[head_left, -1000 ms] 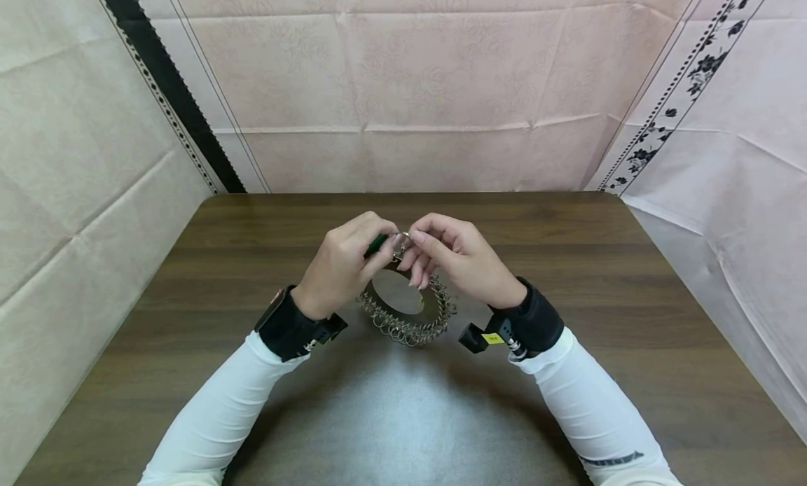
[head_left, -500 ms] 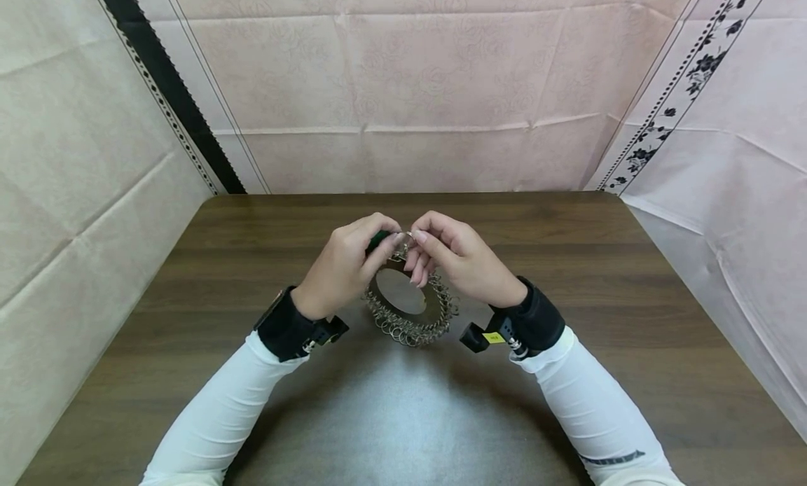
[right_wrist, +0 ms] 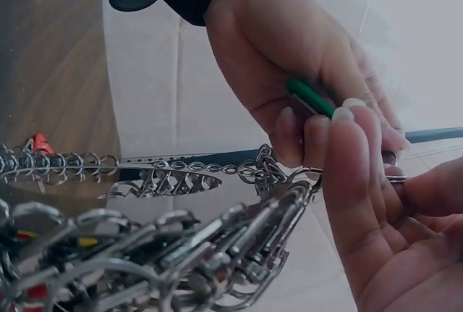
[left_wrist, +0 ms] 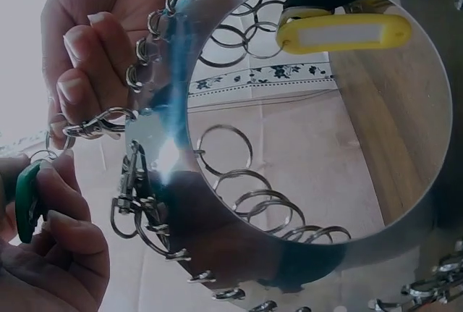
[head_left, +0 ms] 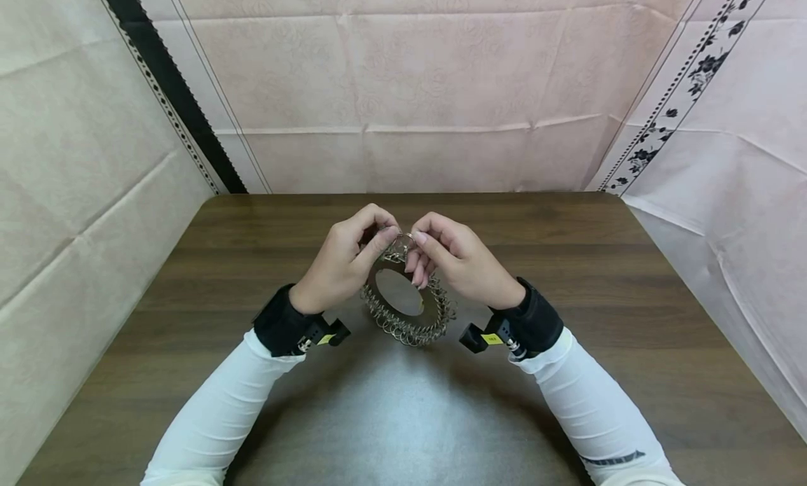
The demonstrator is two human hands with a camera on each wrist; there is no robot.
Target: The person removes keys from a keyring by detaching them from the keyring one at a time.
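Note:
A shiny metal hoop (head_left: 430, 309) with many small rings and clips round its rim is under my hands in the head view. My left hand (head_left: 343, 251) pinches a green key tag (left_wrist: 27, 200) by its small split ring (left_wrist: 42, 154); the head view hides the tag behind that hand. Close beside it, my right hand (head_left: 463, 251) pinches at the same split ring with thumb and forefinger. A snap hook (left_wrist: 94, 125) runs from the hoop's edge to the right fingertips. Fingers cover the exact joint between hook and ring.
A yellow key tag (left_wrist: 347, 33) shows within the hoop's opening in the left wrist view. Something red (right_wrist: 40, 143) appears at the left of the right wrist view. The brown wooden table (head_left: 189, 297) ends at pale cloth walls (head_left: 441, 87) behind and at the sides.
My left hand has risen slightly and turned, so the green tag has gone out of sight in the head view. More of the metal links shows between the hands. The right hand stays nearly still.

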